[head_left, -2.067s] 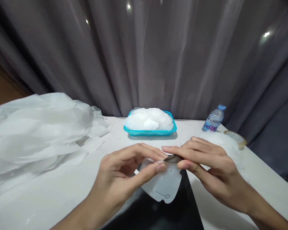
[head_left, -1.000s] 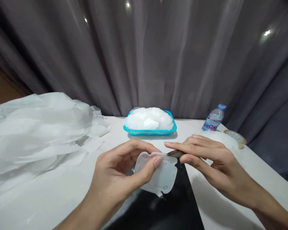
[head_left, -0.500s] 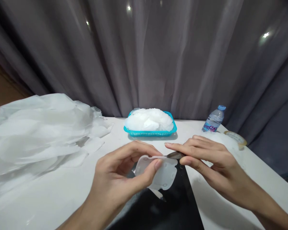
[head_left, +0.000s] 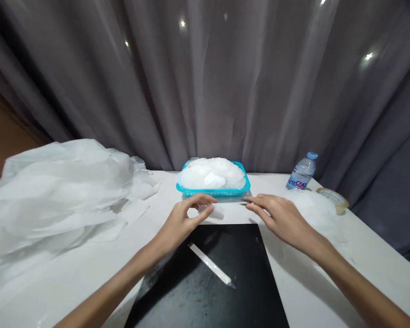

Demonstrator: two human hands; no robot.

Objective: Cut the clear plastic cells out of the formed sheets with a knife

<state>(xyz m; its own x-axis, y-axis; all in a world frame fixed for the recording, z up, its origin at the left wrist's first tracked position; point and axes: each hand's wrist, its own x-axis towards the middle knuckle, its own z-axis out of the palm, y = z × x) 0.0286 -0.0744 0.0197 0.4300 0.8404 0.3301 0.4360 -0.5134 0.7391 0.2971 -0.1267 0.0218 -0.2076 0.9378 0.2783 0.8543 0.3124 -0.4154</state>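
Both my hands reach forward over the white table [head_left: 362, 255], just short of a turquoise basket [head_left: 191, 192] heaped with translucent white plastic pieces. My left hand [head_left: 184, 218] is curled, with its thumb and fingers closed on one such white piece [head_left: 216, 211], low over the table. My right hand [head_left: 280, 216] lies palm down with its fingers pressed together. A thin dark blade tip [head_left: 243, 203] pokes out past its fingertips. Behind the hands, a narrow white strip [head_left: 212, 265] lies loose on a black mat [head_left: 246, 296].
A big heap of crumpled white plastic sheets [head_left: 54, 196] covers the left of the table. At the right back stand a small water bottle [head_left: 302, 173], a tape roll [head_left: 333, 197] and a low white pile [head_left: 316, 207]. Grey curtains hang behind.
Both hands moved from above the black mat forward to the basket, the left carrying the white piece along. A white strip now lies on the mat.
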